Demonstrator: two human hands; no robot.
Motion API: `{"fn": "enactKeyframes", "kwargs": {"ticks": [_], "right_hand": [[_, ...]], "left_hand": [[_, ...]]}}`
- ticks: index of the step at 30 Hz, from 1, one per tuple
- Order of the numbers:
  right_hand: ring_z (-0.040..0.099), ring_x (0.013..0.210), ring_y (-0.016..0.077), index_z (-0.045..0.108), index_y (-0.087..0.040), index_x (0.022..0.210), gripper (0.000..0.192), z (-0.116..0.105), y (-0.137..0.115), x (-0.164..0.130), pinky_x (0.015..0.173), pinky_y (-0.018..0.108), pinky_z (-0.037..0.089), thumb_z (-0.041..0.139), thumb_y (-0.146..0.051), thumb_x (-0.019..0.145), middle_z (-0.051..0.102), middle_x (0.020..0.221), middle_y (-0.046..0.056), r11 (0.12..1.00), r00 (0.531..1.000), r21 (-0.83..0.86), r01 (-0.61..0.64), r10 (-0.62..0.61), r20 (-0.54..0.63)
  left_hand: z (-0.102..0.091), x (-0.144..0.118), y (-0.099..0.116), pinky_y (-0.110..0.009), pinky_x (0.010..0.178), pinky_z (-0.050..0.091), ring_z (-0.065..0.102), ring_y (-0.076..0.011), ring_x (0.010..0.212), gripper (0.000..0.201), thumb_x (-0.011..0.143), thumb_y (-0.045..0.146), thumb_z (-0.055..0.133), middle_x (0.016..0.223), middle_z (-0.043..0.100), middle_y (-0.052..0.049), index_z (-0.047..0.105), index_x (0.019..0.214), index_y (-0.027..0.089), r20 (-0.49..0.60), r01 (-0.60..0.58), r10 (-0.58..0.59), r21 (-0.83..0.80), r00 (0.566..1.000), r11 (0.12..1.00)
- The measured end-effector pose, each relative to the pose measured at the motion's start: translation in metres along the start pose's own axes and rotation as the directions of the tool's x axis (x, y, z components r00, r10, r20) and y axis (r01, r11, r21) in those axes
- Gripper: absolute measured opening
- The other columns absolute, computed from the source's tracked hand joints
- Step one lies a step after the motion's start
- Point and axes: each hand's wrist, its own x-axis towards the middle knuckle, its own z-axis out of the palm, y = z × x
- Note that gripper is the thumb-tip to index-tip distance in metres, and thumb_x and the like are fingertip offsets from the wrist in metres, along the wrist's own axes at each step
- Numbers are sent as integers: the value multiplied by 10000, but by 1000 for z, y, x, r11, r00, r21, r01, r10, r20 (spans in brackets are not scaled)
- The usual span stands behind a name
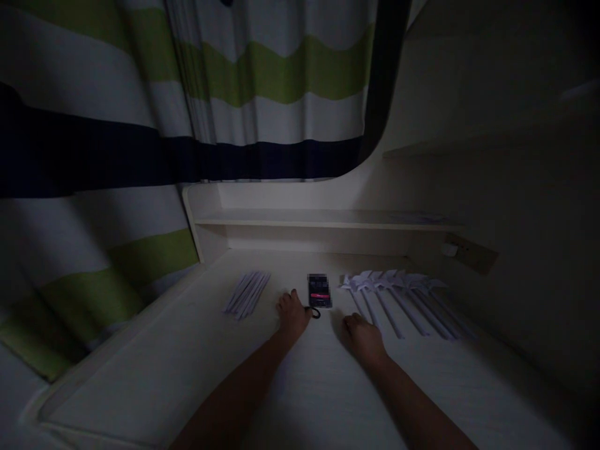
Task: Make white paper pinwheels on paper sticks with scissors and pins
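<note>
The room is dim. My left hand (293, 312) rests palm down on the pale desk (187, 369), its fingers next to a small dark phone (319, 290) with a lit screen and a black loop at its near end. My right hand (363, 334) lies flat on the desk just right of the phone, beside the near ends of a row of folded white paper pinwheels on sticks (398, 294). A bundle of plain white paper sticks (247, 292) lies to the left of my left hand. Neither hand holds anything.
A low shelf (328, 219) runs along the back of the desk. A striped curtain in white, green and dark blue (140, 125) hangs at the left and behind. A wall socket (469, 251) sits on the right wall.
</note>
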Motion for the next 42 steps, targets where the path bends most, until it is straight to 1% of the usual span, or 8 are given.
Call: {"fn": "enactKeyframes", "kwargs": {"ticks": [5, 7, 15, 17, 21, 24, 29, 42], "right_hand": [[605, 690, 147, 594, -184, 824, 252, 7, -16, -5, 561, 207, 383, 356, -266, 831, 611, 811, 51, 990, 991, 57, 129, -131, 24], [603, 699, 150, 596, -183, 803, 248, 9, -20, -5, 571, 210, 385, 361, -257, 827, 616, 805, 50, 982, 985, 76, 170, -173, 29], [581, 722, 152, 599, -179, 854, 270, 6, -31, -10, 634, 238, 423, 349, -279, 839, 606, 804, 58, 920, 938, 194, 341, -346, -13], [563, 808, 164, 595, -179, 908, 262, 0, -44, -15, 704, 262, 432, 365, -284, 838, 604, 866, 75, 832, 882, 300, 467, -461, -94], [473, 1034, 167, 562, -212, 1027, 251, -12, -76, -29, 909, 306, 348, 405, -271, 839, 580, 1054, 48, 585, 690, 420, 694, -706, -158], [443, 1081, 178, 544, -186, 1070, 295, -13, -88, -36, 966, 337, 290, 410, -315, 841, 562, 1106, 60, 539, 644, 436, 721, -754, -131], [433, 1095, 182, 543, -179, 1082, 319, -6, -88, -38, 969, 345, 280, 406, -338, 842, 547, 1137, 72, 565, 658, 419, 710, -744, -111], [440, 1102, 226, 551, -171, 1078, 381, 4, -92, -34, 934, 379, 305, 421, -414, 815, 532, 1168, 104, 681, 752, 366, 634, -654, -85]], "left_hand": [[-14, -3, -54, -375, 809, 334, 433, -247, 983, 478, 695, 268, 519, 1035, 451, -145, 370, 1117, 102, -68, 24, -40, -222, 997, 975], [-17, 1, -74, -338, 803, 356, 473, -194, 936, 386, 715, 204, 474, 1024, 472, -126, 395, 1082, 112, -26, 47, -61, -367, 998, 929], [-24, 22, -123, -232, 607, 398, 543, -120, 635, 50, 670, 195, 536, 656, 590, -8, 570, 663, 159, 160, -1, 79, -438, 984, 899], [-21, 21, -125, -247, 615, 398, 538, -129, 634, 59, 664, 191, 545, 649, 589, -14, 589, 677, 155, 164, -23, 103, -431, 981, 902], [-15, 15, -118, -275, 694, 404, 536, -142, 734, 234, 674, 237, 568, 814, 598, -31, 607, 900, 190, 160, -124, 214, -440, 964, 889], [-11, 10, -104, -287, 837, 350, 502, -156, 898, 247, 686, 309, 581, 926, 585, -27, 617, 920, 239, 151, -249, 352, -462, 924, 851], [-3, 3, -89, -340, 850, 329, 478, -194, 906, 261, 688, 377, 573, 907, 564, -56, 620, 893, 223, 125, -443, 517, -370, 847, 816], [7, 18, -118, -319, 859, 350, 484, -172, 916, 190, 699, 227, 557, 904, 567, -48, 587, 884, 193, 114, -319, 414, -467, 903, 825]]}}
